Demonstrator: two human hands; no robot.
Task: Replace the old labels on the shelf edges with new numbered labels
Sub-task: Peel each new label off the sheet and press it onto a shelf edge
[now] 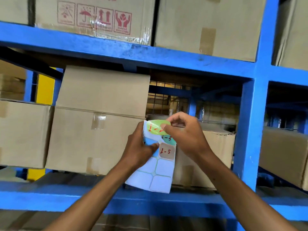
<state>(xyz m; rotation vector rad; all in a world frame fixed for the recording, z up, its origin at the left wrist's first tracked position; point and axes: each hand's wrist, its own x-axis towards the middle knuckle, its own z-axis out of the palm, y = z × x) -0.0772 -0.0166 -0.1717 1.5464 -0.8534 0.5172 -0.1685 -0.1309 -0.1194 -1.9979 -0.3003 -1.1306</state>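
Note:
I hold a white sticker sheet upright in front of the blue rack. My left hand grips the sheet at its left edge, thumb on its face. My right hand pinches a green label with red handwriting at the sheet's top; the label curls away from the backing. A teal label and a brown label marked 1-5 stay stuck on the sheet below it. The lower cells are bare backing. The blue upper shelf edge and lower shelf edge carry no label where I can see them.
Taped cardboard boxes fill the middle shelf at left, more boxes sit on the shelf above. A blue upright post stands right of my hands. Another box lies in the right bay. A yellow post shows behind at left.

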